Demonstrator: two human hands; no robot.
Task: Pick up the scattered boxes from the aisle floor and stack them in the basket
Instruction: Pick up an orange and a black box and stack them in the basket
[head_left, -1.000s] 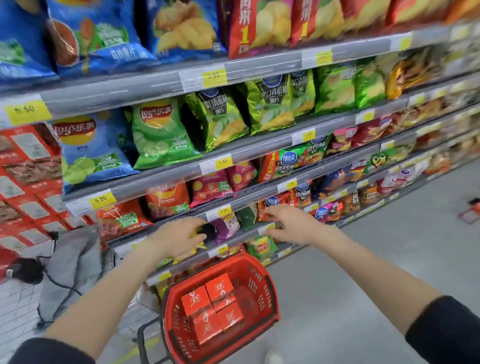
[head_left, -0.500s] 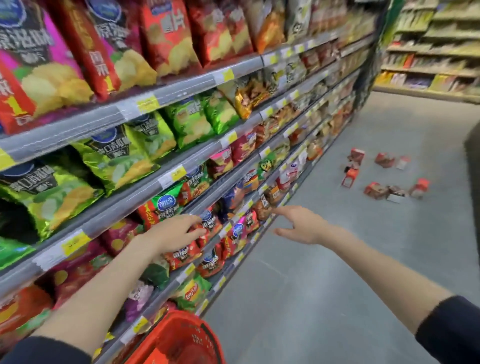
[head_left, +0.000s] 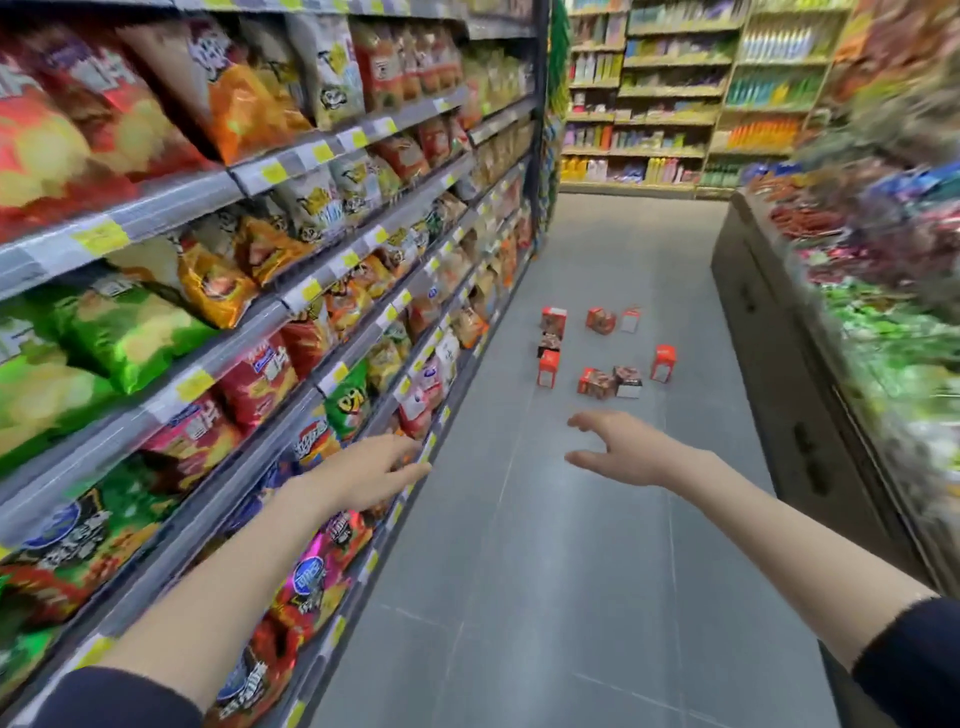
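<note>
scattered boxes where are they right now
In the head view the scattered boxes lie on the aisle floor, beyond the right hand, right of the snack shelves.

Supermarket snack aisle, viewed lengthwise.
A grey tiled floor (head_left: 519, 571) ran between grey metal shelving (head_left: 171, 200) at left, carrying crisp bags (head_left: 124, 332) and yellow price labels (head_left: 195, 384), and a dark grey display counter (head_left: 753, 312) at right; pale wooden shelves of bottles (head_left: 670, 93) closed the far end.
</note>
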